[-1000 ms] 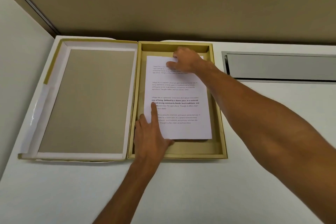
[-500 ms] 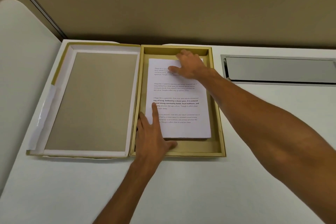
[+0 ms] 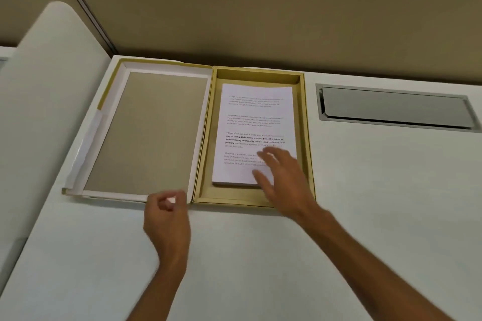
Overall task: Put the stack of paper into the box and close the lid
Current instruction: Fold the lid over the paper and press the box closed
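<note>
A stack of white printed paper [image 3: 254,122] lies flat inside the shallow tan box [image 3: 307,138]. The box's lid [image 3: 151,135] lies open flat to its left, joined along the shared edge, grey lining up. My right hand [image 3: 283,180], blurred, hovers open over the near right corner of the paper, fingers spread. My left hand [image 3: 167,219] is at the near edge of the lid, close to its right corner, fingers loosely curled. Whether it touches the lid I cannot tell.
The box sits on a white desk [image 3: 260,255]. A grey metal cable flap [image 3: 391,108] is set into the desk to the right. A beige partition wall [image 3: 260,21] runs behind, and a white rounded panel [image 3: 47,86] stands at the left.
My right hand has come off the paper's far end and back to its near right corner. My left hand has left the paper and moved left to the lid's near edge.
</note>
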Available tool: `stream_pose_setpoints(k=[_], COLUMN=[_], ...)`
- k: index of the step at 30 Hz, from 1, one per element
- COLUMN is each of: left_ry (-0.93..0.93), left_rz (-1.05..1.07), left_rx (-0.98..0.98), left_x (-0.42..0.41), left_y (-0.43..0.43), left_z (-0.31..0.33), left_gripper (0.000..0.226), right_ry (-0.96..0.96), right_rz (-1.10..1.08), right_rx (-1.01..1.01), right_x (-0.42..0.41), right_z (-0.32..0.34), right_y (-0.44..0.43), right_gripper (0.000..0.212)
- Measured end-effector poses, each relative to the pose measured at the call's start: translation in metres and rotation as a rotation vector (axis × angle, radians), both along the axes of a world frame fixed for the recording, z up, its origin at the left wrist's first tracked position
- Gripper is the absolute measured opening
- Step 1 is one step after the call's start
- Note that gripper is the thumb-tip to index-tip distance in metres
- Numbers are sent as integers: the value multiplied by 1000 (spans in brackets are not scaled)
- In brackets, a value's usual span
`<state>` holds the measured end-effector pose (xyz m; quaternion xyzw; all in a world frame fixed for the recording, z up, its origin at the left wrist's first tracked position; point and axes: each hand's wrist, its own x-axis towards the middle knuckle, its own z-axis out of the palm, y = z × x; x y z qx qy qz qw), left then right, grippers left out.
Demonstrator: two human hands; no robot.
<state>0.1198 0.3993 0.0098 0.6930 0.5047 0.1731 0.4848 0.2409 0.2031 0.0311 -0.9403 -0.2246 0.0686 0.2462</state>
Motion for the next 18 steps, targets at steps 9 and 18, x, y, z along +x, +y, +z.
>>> stream_pose_setpoints(k=[9,18], left_ry=[-55,-253], left_rz=[408,329], left_rx=[-582,-442], left_x=[-9,-5], left_y=[55,54], left_z=[-23,-16], left_gripper=[38,19], right_ry=[-126,-144], right_rz=[32,23], right_rx=[-223,-363], right_x=[-112,-124], right_z=[-26,-41], right_y=[15,26], right_gripper=[51,61])
